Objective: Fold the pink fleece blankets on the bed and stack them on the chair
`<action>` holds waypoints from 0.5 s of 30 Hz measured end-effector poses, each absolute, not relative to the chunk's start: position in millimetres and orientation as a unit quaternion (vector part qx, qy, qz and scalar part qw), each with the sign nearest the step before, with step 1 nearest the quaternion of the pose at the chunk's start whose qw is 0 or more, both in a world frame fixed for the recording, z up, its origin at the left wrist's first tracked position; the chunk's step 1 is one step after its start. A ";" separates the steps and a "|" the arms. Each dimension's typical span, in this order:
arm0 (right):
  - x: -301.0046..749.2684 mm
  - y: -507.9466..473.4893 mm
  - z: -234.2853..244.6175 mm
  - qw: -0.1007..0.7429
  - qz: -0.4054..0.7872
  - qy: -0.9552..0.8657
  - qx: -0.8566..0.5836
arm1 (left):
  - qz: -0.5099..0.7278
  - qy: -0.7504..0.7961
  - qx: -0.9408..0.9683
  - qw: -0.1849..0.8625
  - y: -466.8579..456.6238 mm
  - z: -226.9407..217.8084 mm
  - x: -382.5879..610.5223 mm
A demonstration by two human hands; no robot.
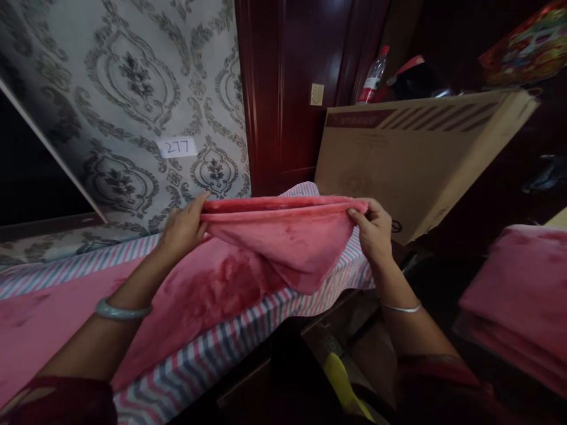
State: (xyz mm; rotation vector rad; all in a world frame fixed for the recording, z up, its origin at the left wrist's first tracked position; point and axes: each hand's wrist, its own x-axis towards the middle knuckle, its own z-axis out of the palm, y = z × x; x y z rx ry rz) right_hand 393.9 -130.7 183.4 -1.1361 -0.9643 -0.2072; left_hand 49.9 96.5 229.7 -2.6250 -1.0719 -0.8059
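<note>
We have a long pink, white and grey-blue striped cloth spread before us, and on it lies a soft pink plush blanket, one end lifted and stretched between our hands. Beyond it, to the right, stands a flat brown cardboard box. Our left hand grips the lifted fold at one side; our right hand pinches its other end (a thin silvery bangle circles that wrist).

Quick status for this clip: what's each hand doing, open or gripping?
Left hand: closed on one end of the raised fold of the pink cloth.
Right hand: closed, pinching the fold's other end.
</note>
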 end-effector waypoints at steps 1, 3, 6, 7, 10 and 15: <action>394.2 -131.9 190.4 0.726 -0.108 -0.445 -0.513 | -0.274 -0.366 -0.883 0.109 96.4 238.9 52.4; 392.9 -133.9 203.6 0.716 -0.136 -0.463 -0.505 | -0.279 -0.378 -0.873 0.127 96.3 256.9 57.9; 389.3 -134.8 222.0 0.695 -0.179 -0.492 -0.493 | -0.331 -0.404 -0.838 0.155 93.4 283.1 65.9; 389.6 -133.7 228.2 0.686 -0.192 -0.500 -0.492 | -0.351 -0.415 -0.824 0.160 91.6 291.7 68.7; 403.2 -122.5 248.2 0.668 -0.216 -0.508 -0.500 | -0.368 -0.453 -0.800 0.139 87.9 317.0 81.2; 480.1 -80.1 277.2 0.700 -0.224 -0.439 -0.517 | -0.408 -0.439 -0.794 0.104 108.7 358.4 143.1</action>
